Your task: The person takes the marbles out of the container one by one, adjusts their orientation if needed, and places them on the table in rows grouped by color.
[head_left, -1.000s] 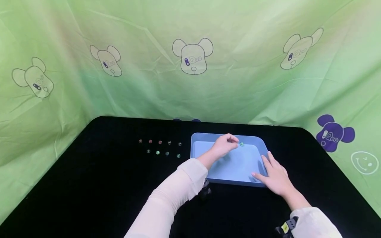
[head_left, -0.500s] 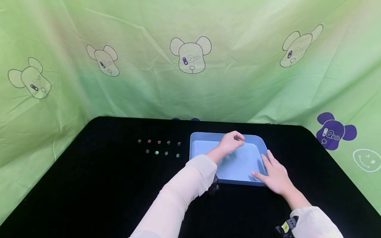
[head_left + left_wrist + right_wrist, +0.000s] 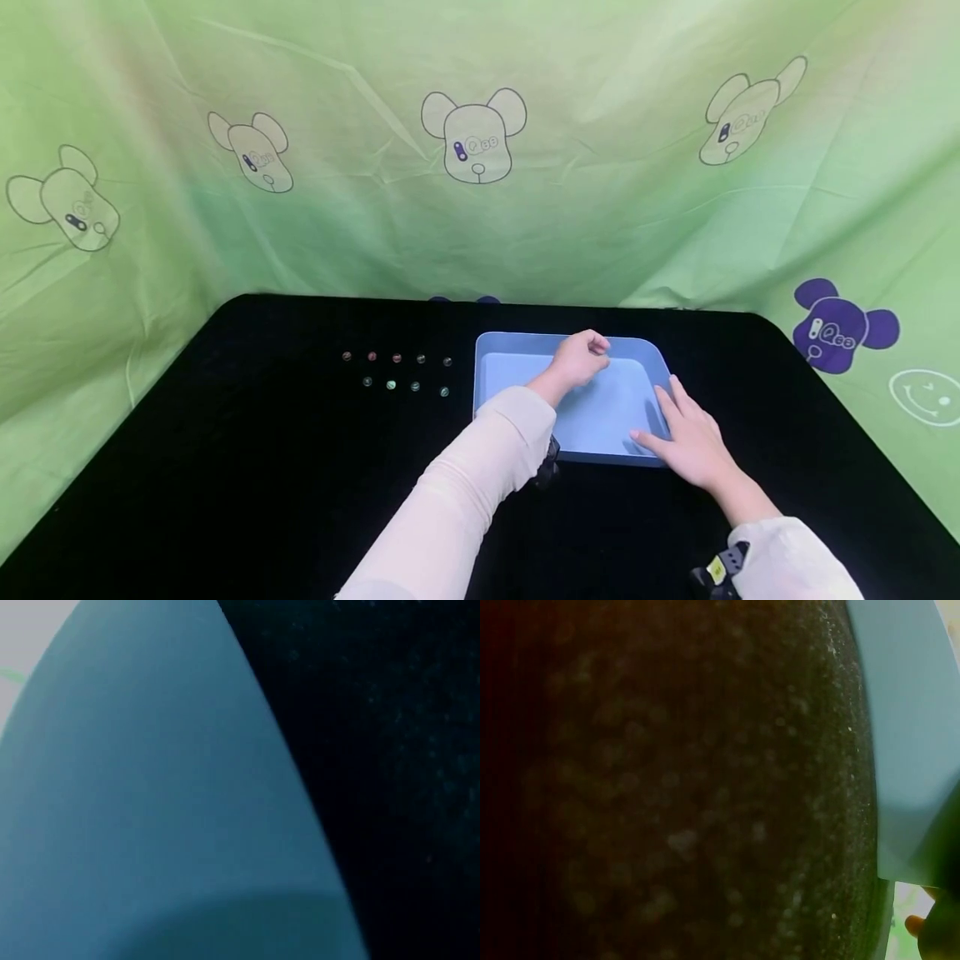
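Note:
My left hand [image 3: 579,360] is over the far right part of a light blue tray [image 3: 525,375], fingers curled in toward the thumb. The small green marble that lay at its fingertips is hidden by the hand. Spread fingers of my right hand [image 3: 693,442] rest at the tray's right front corner, thumb over the front rim. The left wrist view holds the tray's wall [image 3: 172,772] up close. In the right wrist view, the tray's wall [image 3: 911,735] stands at the right edge, with a fingertip [image 3: 915,925] below it.
Left of the tray, several small glass marbles lie in two rows, among them a red marble [image 3: 372,356] and a bright green marble [image 3: 391,385]. The table [image 3: 225,467] is covered in black cloth. A green printed curtain [image 3: 360,233] hangs around it.
My left hand has moved right onto the green marble in the tray, which no longer shows. Over the last half second it stays nearly still. The right hand keeps its place at the tray corner.

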`<move>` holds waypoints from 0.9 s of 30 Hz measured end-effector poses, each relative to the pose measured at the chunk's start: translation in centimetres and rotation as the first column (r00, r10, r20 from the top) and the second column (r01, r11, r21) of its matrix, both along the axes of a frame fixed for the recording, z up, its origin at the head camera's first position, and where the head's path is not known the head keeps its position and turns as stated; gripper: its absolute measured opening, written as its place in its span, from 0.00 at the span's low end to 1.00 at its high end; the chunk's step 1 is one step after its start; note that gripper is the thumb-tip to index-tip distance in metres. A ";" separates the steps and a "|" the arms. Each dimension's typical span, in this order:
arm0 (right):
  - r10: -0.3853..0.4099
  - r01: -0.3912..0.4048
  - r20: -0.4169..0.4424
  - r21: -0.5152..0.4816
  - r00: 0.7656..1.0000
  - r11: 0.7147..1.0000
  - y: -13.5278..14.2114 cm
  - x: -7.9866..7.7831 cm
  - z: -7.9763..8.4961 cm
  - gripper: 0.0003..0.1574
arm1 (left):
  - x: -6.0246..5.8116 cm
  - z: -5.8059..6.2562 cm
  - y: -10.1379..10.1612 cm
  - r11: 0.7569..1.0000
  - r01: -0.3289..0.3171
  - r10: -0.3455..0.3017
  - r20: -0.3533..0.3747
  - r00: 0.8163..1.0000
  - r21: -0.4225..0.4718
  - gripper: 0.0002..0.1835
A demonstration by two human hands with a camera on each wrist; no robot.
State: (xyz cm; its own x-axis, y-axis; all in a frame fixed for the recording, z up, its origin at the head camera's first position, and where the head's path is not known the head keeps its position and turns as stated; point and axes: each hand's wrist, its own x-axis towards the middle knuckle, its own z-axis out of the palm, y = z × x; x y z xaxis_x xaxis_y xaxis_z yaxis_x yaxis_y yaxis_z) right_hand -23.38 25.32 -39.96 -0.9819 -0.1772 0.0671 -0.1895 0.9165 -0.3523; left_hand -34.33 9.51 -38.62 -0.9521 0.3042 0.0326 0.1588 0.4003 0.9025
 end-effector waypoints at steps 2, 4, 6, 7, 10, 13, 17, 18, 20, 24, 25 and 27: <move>-0.002 0.002 0.002 -0.002 1.000 1.000 0.0 0.0 0.0 0.51 | -0.1 -0.3 0.1 0.999 -0.020 0.019 -0.014 1.000 -0.025 0.07; -0.003 0.003 0.002 -0.006 1.000 1.000 0.0 0.1 -0.1 0.51 | -0.2 -0.6 0.2 0.997 -0.041 0.039 -0.040 0.998 -0.063 0.06; -0.004 0.004 0.002 -0.006 1.000 1.000 0.0 0.1 -0.1 0.51 | -0.2 -0.8 0.2 0.993 -0.062 0.056 -0.062 0.997 -0.105 0.05; -0.004 0.004 0.003 -0.006 1.000 1.000 0.0 0.1 -0.1 0.51 | -0.3 -0.9 0.2 0.990 -0.073 0.064 -0.073 0.995 -0.124 0.05; -0.005 0.005 0.000 -0.006 1.000 1.000 0.1 0.1 -0.2 0.51 | -0.3 -1.1 0.2 0.978 -0.094 0.079 -0.085 0.993 -0.185 0.05; -0.008 0.008 -0.004 -0.009 1.000 1.000 0.1 0.1 -0.2 0.52 | -0.3 -1.1 0.2 0.972 -0.099 0.084 -0.080 0.993 -0.211 0.05; -0.008 0.008 -0.007 -0.010 1.000 1.000 -0.1 0.1 -0.2 0.52 | -0.4 -1.3 0.3 0.971 -0.076 0.062 -0.068 0.996 -0.225 0.06; -0.007 0.007 -0.009 -0.009 1.000 1.000 -0.2 0.1 -0.2 0.51 | -0.5 -1.3 0.3 0.970 -0.067 0.053 -0.068 0.996 -0.235 0.07; -0.005 0.005 -0.011 -0.007 1.000 1.000 -0.2 0.2 -0.3 0.51 | -0.5 -1.4 0.4 0.961 -0.048 0.029 -0.074 0.997 -0.272 0.10; -0.007 0.007 -0.022 -0.004 1.000 1.000 -0.2 0.3 -0.3 0.51 | -0.6 -1.5 0.7 0.923 -0.025 -0.023 -0.119 0.993 -0.384 0.15; -0.009 0.009 -0.025 -0.002 1.000 1.000 -0.2 0.3 -0.3 0.51 | -0.5 -1.4 0.8 0.912 -0.021 -0.036 -0.132 0.991 -0.410 0.16; -0.012 0.012 -0.028 0.000 1.000 1.000 -0.1 0.3 -0.2 0.51 | -0.5 -1.3 1.0 0.882 -0.024 -0.057 -0.157 0.986 -0.470 0.17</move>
